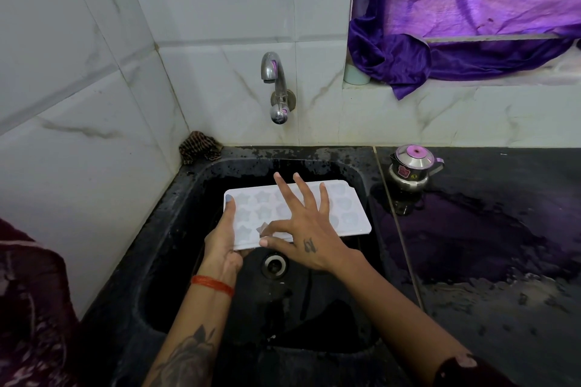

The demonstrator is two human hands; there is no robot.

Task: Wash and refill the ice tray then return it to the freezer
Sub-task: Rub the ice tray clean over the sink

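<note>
We're at the washing step: our left hand (223, 237) grips the near-left edge of the ice tray (349, 214) over the black sink (176, 229), our right hand (301, 229) spread open above it, index fingertip rubbing a mould. Next, probably the tap (274, 85), currently dry.

Tattooed forearms — red thread bracelet (213, 285), perhaps maroon sleeve (465, 369) — small hand tattoo (309, 245).
</note>
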